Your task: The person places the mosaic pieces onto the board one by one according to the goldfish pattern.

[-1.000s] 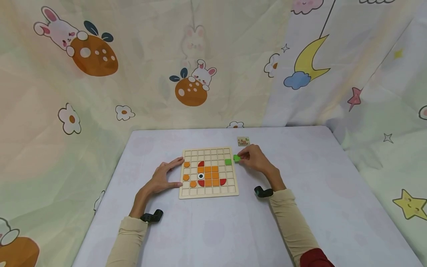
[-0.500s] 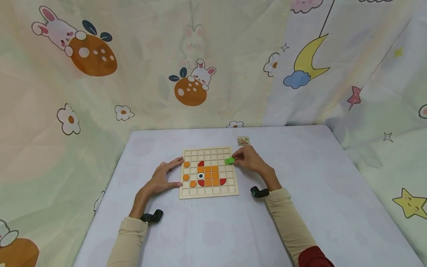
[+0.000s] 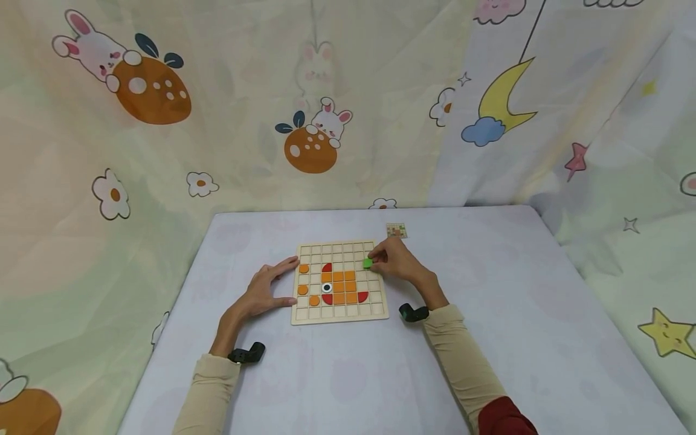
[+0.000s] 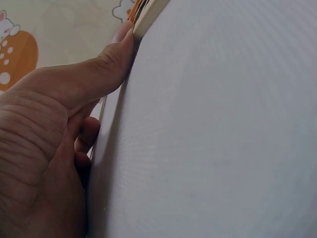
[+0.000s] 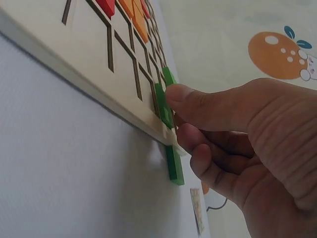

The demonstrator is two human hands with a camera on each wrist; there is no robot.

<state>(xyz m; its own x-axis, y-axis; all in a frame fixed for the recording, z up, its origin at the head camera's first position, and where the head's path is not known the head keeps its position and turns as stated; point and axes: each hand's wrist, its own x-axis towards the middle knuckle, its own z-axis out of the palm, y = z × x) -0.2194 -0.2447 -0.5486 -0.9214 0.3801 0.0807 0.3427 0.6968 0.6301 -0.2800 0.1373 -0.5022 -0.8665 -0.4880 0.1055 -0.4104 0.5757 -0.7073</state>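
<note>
A wooden grid board (image 3: 339,313) lies on the table with orange squares, orange discs, red half-rounds and a black-and-white eye piece set in its cells. My right hand (image 3: 390,261) is over the board's right side and pinches a green square tile (image 3: 368,263) at an upper right cell. In the right wrist view the thumb presses on this green tile (image 5: 163,106) in the board (image 5: 74,54), and another green tile (image 5: 174,168) lies just past the board's edge. My left hand (image 3: 267,289) rests flat on the table, with forefinger and thumb (image 4: 99,74) against the board's left edge (image 4: 148,15).
A small pattern card (image 3: 396,230) lies on the table behind the board's right corner. The table (image 3: 489,338) is covered in pale cloth. Cartoon-print curtains hang close around the back and both sides.
My right hand has moved left from beside the board onto its right columns, carrying the green tile with it. The left hand has stayed put.
</note>
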